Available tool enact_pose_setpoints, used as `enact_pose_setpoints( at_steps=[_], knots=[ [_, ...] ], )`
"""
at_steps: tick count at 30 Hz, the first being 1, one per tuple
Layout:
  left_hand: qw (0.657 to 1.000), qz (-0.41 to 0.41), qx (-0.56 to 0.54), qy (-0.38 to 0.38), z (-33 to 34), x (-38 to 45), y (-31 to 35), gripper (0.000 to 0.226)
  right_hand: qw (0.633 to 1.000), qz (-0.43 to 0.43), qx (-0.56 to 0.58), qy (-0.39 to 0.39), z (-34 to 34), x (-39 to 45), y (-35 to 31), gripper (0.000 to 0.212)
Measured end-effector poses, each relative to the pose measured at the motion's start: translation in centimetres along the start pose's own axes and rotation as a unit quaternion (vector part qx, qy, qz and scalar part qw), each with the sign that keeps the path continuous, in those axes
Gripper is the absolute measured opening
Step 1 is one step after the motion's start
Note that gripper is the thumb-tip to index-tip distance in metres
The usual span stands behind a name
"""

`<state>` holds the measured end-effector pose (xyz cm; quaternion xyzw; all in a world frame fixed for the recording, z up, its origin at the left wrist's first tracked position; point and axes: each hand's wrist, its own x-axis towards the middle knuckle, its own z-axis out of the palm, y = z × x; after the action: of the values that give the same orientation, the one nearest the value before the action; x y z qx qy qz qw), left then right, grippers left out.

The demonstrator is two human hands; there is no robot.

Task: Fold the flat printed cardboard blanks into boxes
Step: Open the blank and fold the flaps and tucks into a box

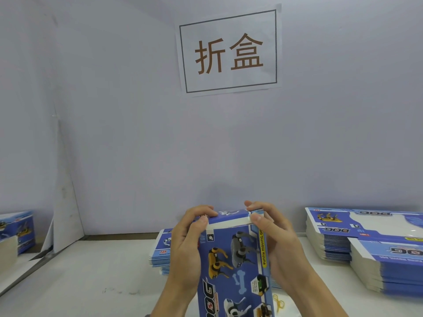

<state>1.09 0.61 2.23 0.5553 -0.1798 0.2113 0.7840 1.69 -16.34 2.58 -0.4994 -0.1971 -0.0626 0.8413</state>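
A blue printed box point(235, 266) with robot-dog pictures stands on end in front of me, its long face toward the camera. My left hand point(187, 245) grips its upper left side, thumb on the top flap point(229, 217). My right hand point(274, 236) grips the upper right side, thumb and forefinger pinching the flap's right corner. The flap is folded down over the top end, its white edge showing. Behind the box lies a low stack of flat blue blanks point(160, 255), partly hidden by my hands.
A tall stack of flat blanks point(329, 239) sits at the right, with a second stack point(389, 268) in front of it. Folded boxes point(20, 232) stand at the far left. A white wall carries a paper sign point(229, 51). A yellow rubber band point(279, 302) lies on the white table point(103, 271).
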Motion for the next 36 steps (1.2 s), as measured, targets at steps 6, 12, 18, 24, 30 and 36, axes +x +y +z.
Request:
enact_pose_setpoints(
  at_steps=[6,12,18,24,30,36],
  knots=[
    [0.996,0.036,0.081,0.027,0.5,0.1,-0.2,0.03,0.996,-0.023,-0.089,0.01,0.9,0.2,-0.8,0.023],
    [0.995,0.023,0.09,0.023,0.4,0.1,-0.2,0.033,0.995,-0.024,-0.099,0.024,1.0,0.0,-0.4,0.019],
    [0.996,0.025,0.085,0.008,0.2,0.8,1.6,0.033,0.981,-0.004,-0.192,-0.03,0.3,-0.4,-0.3,0.069],
    [0.993,-0.017,0.113,0.025,-1.8,2.2,4.1,0.053,0.967,-0.047,-0.242,-0.061,0.3,0.0,-1.1,0.089],
    [0.915,-0.213,0.214,-0.268,-3.5,0.7,3.0,0.086,0.979,-0.081,-0.011,0.187,-1.6,1.0,-1.3,0.075],
    [0.88,-0.327,0.142,-0.313,-5.2,0.4,3.5,0.058,0.925,-0.051,0.223,0.303,-5.8,-0.5,-1.6,0.05]
  ],
)
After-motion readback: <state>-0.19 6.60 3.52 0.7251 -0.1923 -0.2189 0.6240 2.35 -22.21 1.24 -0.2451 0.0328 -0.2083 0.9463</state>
